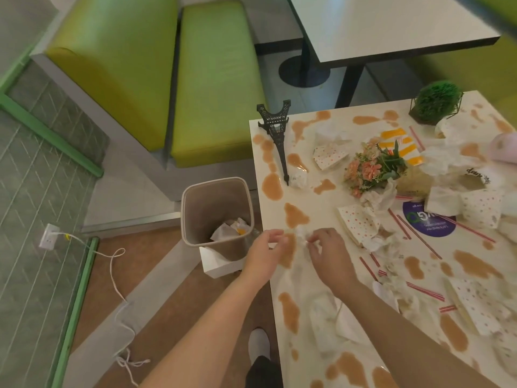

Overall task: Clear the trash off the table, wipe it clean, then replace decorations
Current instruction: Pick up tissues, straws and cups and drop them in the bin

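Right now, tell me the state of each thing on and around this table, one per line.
Left hand: fingers curled, beside the napkin.
Right hand: pinching crumpled napkin.
Bin: upright, some trash inside.
Table: stained, littered.
Eiffel Tower model: tilted.
Flower bouquet: lying down.
Green plant: upright.

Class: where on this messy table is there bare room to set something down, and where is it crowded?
Bare patches: between the tower model and crumpled napkins; along the table edge by the hands. Crowded: around the flower bouquet, with wrappers and straws rightward. Brown spills everywhere.

Glossy table (279,130), crumpled paper napkins (333,315)
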Motion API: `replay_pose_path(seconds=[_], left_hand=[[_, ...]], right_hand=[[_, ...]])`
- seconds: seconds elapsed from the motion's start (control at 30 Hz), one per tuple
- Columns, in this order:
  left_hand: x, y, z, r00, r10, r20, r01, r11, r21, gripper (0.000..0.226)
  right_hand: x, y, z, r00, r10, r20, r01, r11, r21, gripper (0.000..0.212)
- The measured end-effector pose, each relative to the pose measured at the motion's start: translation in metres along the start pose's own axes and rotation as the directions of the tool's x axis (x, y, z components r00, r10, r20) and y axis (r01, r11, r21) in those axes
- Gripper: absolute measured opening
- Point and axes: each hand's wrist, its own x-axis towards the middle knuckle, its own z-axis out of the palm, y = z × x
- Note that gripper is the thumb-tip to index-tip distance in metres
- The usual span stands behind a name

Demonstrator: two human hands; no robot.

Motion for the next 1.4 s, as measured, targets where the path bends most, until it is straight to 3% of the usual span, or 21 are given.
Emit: replay_pose_path(seconds=[0.1, 0.27, 0.5, 0.6, 0.73, 0.9, 1.0, 1.23, 1.4], left_hand=[[0.003, 0.005, -0.006, 0.998, -0.037, 0.048, 0.044, 0.989, -0.138, 0.054], [0.008, 0.003, -0.026, 0.988, -0.150, 0.045, 0.156, 0.926, -0.344, 0.048], [0.023, -0.005, -0.070, 0.977, -0.185, -0.104, 0.125, 0.898, -0.421, 0.032], [0.033, -0.006, -0.089, 0.965, -0.141, -0.221, 0.053, 0.931, -0.361, 0.022], [0.055, -0.014, -0.113, 0.931, -0.078, -0.356, 0.057, 0.996, -0.069, 0.020], [0.075, -0.017, -0.128, 0.953, -0.170, -0.251, 0.179, 0.984, 0.016, 0.053], [0.080, -0.014, -0.125, 0.969, -0.156, -0.189, 0.170, 0.984, 0.058, 0.046], [0.096, -0.004, -0.113, 0.991, -0.079, -0.109, 0.086, 0.995, 0.057, 0.023], [0.108, 0.002, -0.108, 0.997, -0.033, -0.066, 0.036, 0.998, 0.046, 0.020]], right_hand=[[-0.003, -0.031, 0.002, 0.998, 0.000, 0.062, -0.011, 0.984, 0.177, 0.009], [0.002, -0.074, 0.010, 0.994, 0.025, 0.106, -0.060, 0.938, 0.341, 0.006], [0.023, -0.109, 0.035, 0.996, 0.057, 0.075, -0.073, 0.968, 0.239, 0.003], [0.032, -0.114, 0.044, 0.996, 0.034, 0.085, -0.053, 0.969, 0.241, 0.007], [0.039, -0.112, 0.043, 0.994, 0.089, 0.063, -0.103, 0.955, 0.279, 0.009], [0.059, -0.098, 0.035, 0.989, 0.148, 0.007, -0.146, 0.963, 0.229, 0.009], [0.082, -0.089, 0.028, 0.982, 0.183, -0.044, -0.171, 0.963, 0.207, 0.014], [0.144, -0.066, 0.020, 0.990, 0.064, -0.128, -0.087, 0.980, -0.177, 0.031], [0.161, -0.056, 0.021, 0.998, 0.046, 0.036, -0.026, 0.896, -0.443, 0.048]])
